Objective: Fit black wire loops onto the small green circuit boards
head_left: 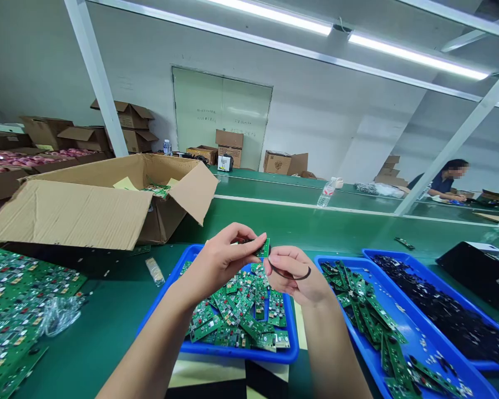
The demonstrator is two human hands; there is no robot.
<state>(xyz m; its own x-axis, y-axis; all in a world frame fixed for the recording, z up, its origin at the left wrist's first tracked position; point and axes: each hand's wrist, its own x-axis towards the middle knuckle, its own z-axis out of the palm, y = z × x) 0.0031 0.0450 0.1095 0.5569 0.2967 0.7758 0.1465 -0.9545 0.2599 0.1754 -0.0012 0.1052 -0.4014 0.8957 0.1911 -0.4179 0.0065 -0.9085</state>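
The small green PCB (265,247) is prob. light, stiff and a bit fragile, so you should take it by the edges, not by the comps. It is betw. your two hands, above the blue tray (233,351) w/ other PCBs (228,307): your left hand (224,252) pinches it by thumb and fingers, and your right hand (301,277), fingertips closed just beside it, holds a thin dark cord (293,276).

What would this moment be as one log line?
left hand: holds small green board | right hand: holds curved dark strand | beneath both: blue tray piled with circuit boards
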